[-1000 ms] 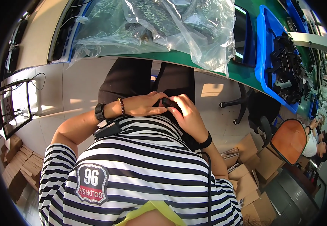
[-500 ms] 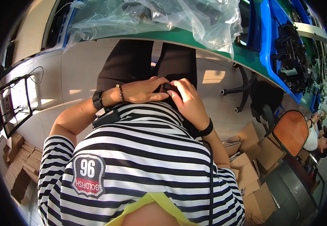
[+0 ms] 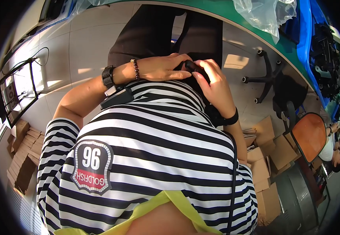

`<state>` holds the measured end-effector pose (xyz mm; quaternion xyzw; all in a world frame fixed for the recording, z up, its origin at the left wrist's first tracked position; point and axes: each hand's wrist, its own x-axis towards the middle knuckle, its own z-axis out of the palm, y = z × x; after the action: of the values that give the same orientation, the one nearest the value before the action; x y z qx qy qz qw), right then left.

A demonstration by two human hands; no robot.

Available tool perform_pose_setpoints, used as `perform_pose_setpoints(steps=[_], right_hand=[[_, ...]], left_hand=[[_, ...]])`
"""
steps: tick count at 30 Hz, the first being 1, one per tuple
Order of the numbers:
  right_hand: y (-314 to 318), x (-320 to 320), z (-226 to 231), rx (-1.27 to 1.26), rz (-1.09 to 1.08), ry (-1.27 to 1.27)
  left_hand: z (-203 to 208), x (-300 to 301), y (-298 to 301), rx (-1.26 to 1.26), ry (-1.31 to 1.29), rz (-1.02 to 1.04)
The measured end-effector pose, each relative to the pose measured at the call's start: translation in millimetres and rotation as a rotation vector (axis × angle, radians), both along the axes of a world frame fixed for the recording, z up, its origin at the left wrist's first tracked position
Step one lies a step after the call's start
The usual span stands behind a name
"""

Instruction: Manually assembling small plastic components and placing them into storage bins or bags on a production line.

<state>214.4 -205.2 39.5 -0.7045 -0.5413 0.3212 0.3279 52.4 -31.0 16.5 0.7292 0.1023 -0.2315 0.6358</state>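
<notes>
Both of my hands meet in front of my waist, over my black trousers (image 3: pixel 138 37). Between them is a small black rounded piece (image 3: pixel 192 65), too dark to name. My right hand (image 3: pixel 216 80) pinches it between thumb and curled fingers. From the other side, my left hand (image 3: pixel 160 69) closes its thumb and fingers around its near end; the fingertips are partly hidden. A dark watch (image 3: pixel 108 77) and a bead bracelet (image 3: pixel 135 69) are on my left wrist, a black band (image 3: pixel 231 118) on my right. Below the watch, a black box-shaped device (image 3: pixel 117 98) rests against my striped shirt (image 3: pixel 150 145).
Ahead is a green-topped table (image 3: pixel 240 15) with clear plastic sheeting (image 3: pixel 266 15). A blue bin (image 3: pixel 304 35) of black parts stands at right, above an orange-backed chair (image 3: pixel 309 136). Cardboard boxes (image 3: pixel 269 199) lie behind it. Another person (image 3: pixel 327 147) is at far right.
My view has tilted back toward my body, so the table and sheeting sit further up and right. My hands stay together at the waist around the black piece.
</notes>
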Motion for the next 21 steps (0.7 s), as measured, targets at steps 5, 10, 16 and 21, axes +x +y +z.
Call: perform_pose_setpoints(steps=[5, 10, 16, 21], right_hand=[[4, -5, -3, 0.008, -0.015, -0.037], [3, 0, 0, 0.043, 0.017, 0.001], [8, -6, 0, 0.011, -0.020, 0.004], [3, -2, 1, 0.026, 0.001, 0.048]], left_hand=[[2, -2, 2, 0.003, 0.030, -0.004], [1, -3, 1, -0.001, -0.040, 0.019], [5, -5, 6, 0.013, -0.017, -0.005], [-10, -10, 1, 0.045, -0.109, 0.028]])
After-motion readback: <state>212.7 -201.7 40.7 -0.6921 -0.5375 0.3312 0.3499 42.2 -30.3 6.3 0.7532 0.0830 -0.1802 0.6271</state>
